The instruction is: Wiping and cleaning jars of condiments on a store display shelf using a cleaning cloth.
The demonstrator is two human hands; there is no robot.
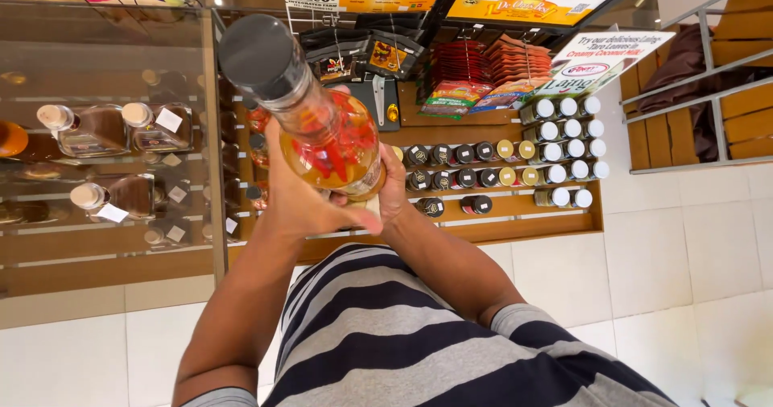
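Bottle [326, 125] w/ red chilies tilts, black cap up-left toward cam; left hand [302, 194] & right hand [392, 185] grip pinching its base.

Your way to the wooden shelf [515, 223] at centre is blocked by jar rows [515, 161]; the glass cabinet [105, 133] walls the left (tiled floor [684, 254] lower right stays open).

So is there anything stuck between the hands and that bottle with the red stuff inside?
No, nothing visible. Both hands grip the bottle directly: the left hand wraps its lower side, and the right hand supports it from behind, partly hidden by the glass. The black cap points toward the camera, untouched.
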